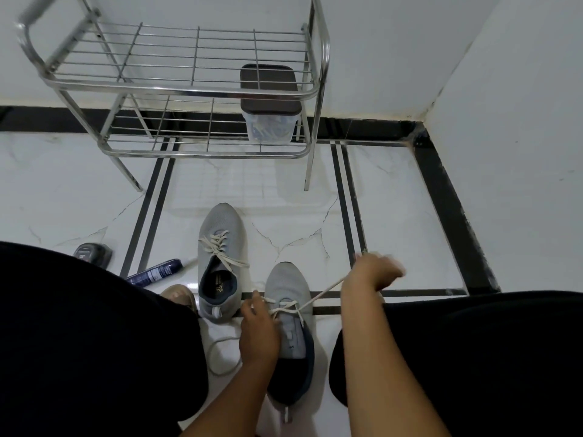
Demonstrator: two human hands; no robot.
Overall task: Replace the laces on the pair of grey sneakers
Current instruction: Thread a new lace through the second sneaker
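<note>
Two grey sneakers stand on the white floor between my knees. The far sneaker [220, 247] is laced with a cream lace, its ends loose. The near sneaker [291, 313] has a cream lace [318, 294] through its front eyelets only. My left hand [258, 329] rests on the near sneaker's left side and pinches the lace at the eyelets. My right hand [375, 271], blurred, grips the lace's other end and holds it taut up and to the right. A slack loop of lace [217, 351] lies on the floor to the left.
A steel wire shoe rack [189, 89] stands against the wall ahead, with a clear box with a brown lid [268, 105] on its lower shelf. A dark blue tube [157, 272] and a small dark container [93, 252] lie by my left knee. A wall closes the right side.
</note>
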